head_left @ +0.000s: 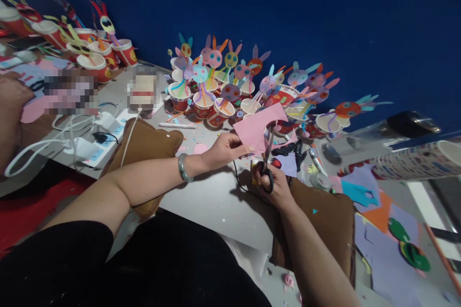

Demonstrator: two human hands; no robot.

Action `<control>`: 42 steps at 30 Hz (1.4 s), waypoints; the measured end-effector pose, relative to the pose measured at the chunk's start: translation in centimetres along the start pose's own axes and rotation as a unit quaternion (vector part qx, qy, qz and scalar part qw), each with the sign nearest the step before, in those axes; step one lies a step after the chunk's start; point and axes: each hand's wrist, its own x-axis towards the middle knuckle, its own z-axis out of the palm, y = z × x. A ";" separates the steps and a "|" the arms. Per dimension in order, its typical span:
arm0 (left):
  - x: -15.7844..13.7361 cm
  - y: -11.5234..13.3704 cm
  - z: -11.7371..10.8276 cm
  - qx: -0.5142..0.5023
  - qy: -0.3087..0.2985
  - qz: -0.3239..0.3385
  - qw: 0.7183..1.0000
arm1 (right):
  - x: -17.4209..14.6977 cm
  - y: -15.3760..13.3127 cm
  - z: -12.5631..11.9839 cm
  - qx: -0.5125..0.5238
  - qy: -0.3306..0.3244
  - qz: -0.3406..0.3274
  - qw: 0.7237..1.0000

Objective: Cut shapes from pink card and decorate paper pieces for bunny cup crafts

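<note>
My left grip [225, 150] pinches pink paper [255, 129], my right grip [276, 186] clasps scissors [267, 159] beside it; slack paper may be cut crooked.

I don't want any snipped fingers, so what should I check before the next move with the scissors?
1. Left hand holds the pink paper: ok.
2. Right hand holds the scissors: ok.
3. Left fingers apart from the blades: ok, a gap shows.
4. Blades fully shut: cannot tell, too small and blurry.
5. Black cord apart from the blades: ok.
6. Plenty of room behind the paper: not ok, paper cups crowd close.
</note>
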 end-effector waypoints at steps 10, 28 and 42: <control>0.3 0.3 -0.2 0.012 0.011 0.007 1.000 | 0.1 -0.2 0.0 -0.011 0.013 0.021 1.000; 0.4 0.1 -0.6 0.039 0.000 0.033 0.999 | 0.1 -0.6 -0.2 -0.014 0.009 0.025 1.000; 0.6 0.2 -0.7 0.044 0.021 0.046 0.998 | 0.1 -0.1 -0.4 -0.025 0.005 0.020 0.999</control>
